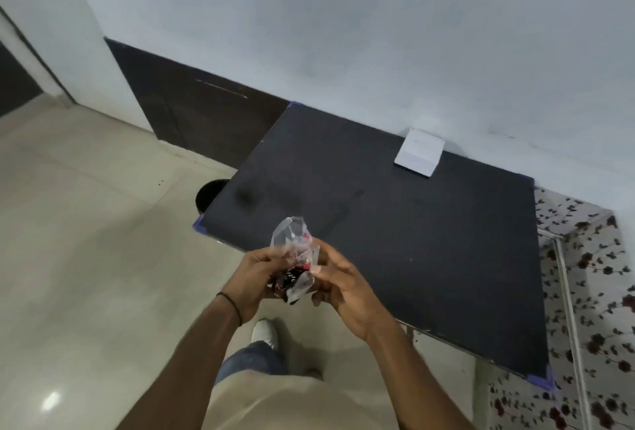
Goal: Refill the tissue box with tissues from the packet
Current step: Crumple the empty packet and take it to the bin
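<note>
A crumpled clear plastic tissue packet [292,240] with red and black print is held in front of me, over the near-left edge of the black table [429,240]. My left hand [256,275] grips its lower left side and my right hand [338,280] grips its right side. The packet looks scrunched; I cannot tell if tissues remain inside. A white tissue box [419,151] stands at the table's far edge, against the wall, well beyond both hands.
A dark round bin [209,194] sits on the tiled floor by the table's left side. A floral-patterned surface [598,292] borders the table on the right. A dark wooden panel [192,110] runs along the wall to the left.
</note>
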